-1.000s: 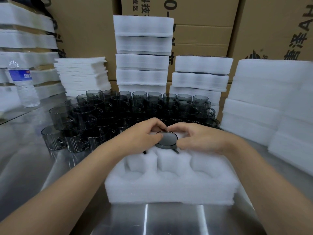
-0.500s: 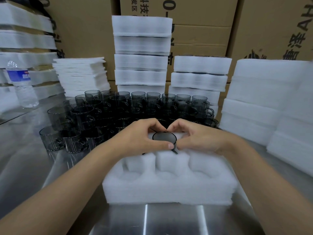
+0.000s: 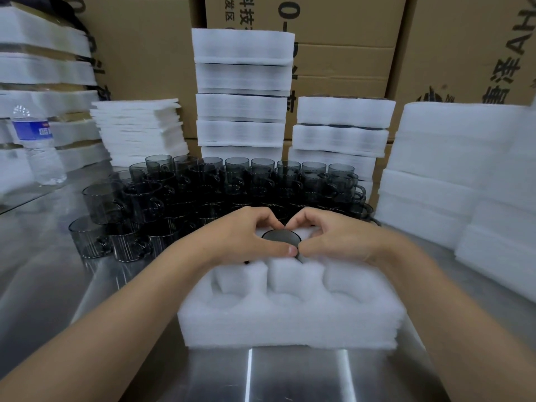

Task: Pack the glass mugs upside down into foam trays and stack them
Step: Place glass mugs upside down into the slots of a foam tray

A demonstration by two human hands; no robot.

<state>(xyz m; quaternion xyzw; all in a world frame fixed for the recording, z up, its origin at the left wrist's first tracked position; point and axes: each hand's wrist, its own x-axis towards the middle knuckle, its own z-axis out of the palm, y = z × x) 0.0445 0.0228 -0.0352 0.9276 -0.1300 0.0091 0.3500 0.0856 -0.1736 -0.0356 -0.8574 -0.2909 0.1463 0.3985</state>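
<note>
The left hand [image 3: 246, 237] and the right hand [image 3: 342, 239] meet over the far middle pocket of a foam tray [image 3: 290, 323], fingers curled and closed around an upside-down glass mug [image 3: 280, 237]. The thumbs touch at the near side of the mug and the index fingertips meet at its far side, so the two hands form a ring around it. Only the mug's base shows inside that ring: a flat, round, dark smoky-grey disc with a thin bright rim, facing up. A sliver of its dark handle pokes out below the thumbs toward the right. The rest of the mug sits sunk in the foam and is hidden by the fingers.

The foam tray is white, thick and soft-edged, lying on a shiny metal table [image 3: 43, 285] right in front of the person. Its near row shows three rounded pockets, all without mugs. The far left and far right pockets are covered by the hands, so their contents cannot be told.

Just behind the tray stands a dense group of loose mugs [image 3: 232, 181], upright with mouths open, tinted the same smoky grey, ribbed on the sides, with small loop handles. Behind them rise two stacks of filled foam trays [image 3: 242, 91], dark slivers of glass showing between layers. A pile of flat foam sheets [image 3: 139, 129] sits to the left, a water bottle [image 3: 39, 143] further left, more white foam blocks [image 3: 452, 169] to the right, and cardboard boxes [image 3: 342, 39] along the back.
</note>
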